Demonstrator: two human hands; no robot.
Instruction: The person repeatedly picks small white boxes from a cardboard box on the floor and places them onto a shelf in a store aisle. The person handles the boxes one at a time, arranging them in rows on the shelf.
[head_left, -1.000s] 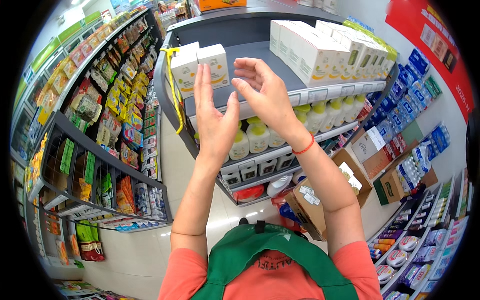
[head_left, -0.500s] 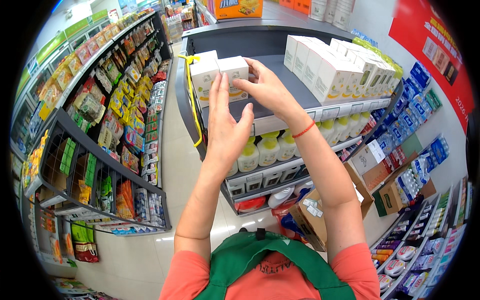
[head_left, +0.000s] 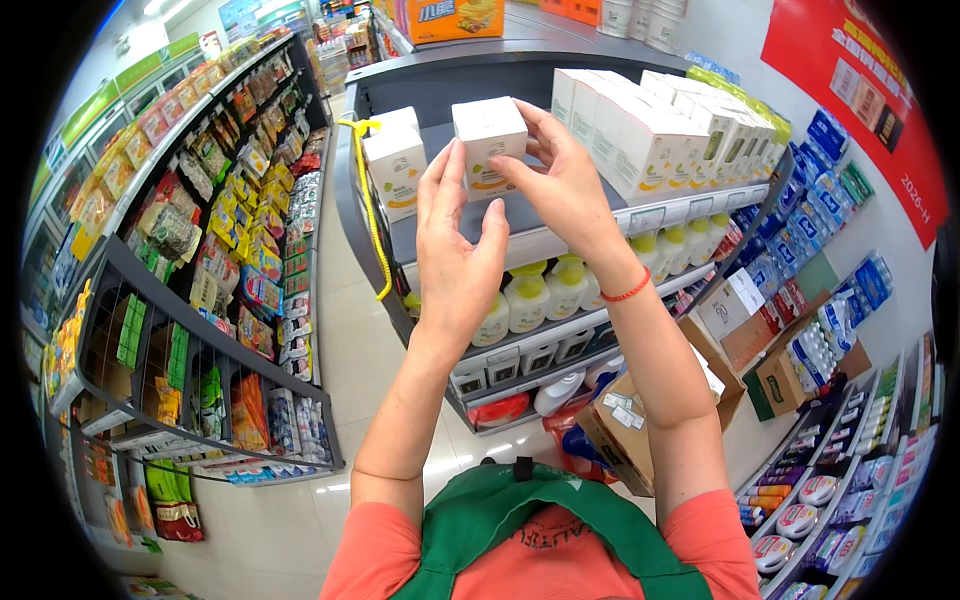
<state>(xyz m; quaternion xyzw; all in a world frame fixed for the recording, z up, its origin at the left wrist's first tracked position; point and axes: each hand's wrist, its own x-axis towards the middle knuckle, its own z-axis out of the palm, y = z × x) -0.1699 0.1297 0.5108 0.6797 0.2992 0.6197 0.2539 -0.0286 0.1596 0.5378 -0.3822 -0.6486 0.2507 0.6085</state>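
My right hand [head_left: 566, 192] grips a white carton [head_left: 489, 122] on the upper shelf, thumb on its front and fingers behind its right side. Held flat and upright, my left hand [head_left: 464, 258] has its fingertips against the carton's lower left edge, thumb apart. To the left, another white carton [head_left: 394, 166] stands near the shelf's end, with a gap between the two. A block of similar white cartons [head_left: 640, 128] fills the shelf's right part. Whether the held carton touches the grey shelf [head_left: 432, 232] is hidden by my hands.
A yellow cord [head_left: 370, 210] hangs at the shelf's left end. Below stand white bottles with yellow-green caps [head_left: 527, 298]. An opened cardboard box [head_left: 612, 440] sits low beside my right arm. Across the aisle are racks of packaged snacks [head_left: 235, 215].
The carton between my hands has shifted right, away from the carton at the left, opening a gap. Both hands have moved right with it relative to the shelf.
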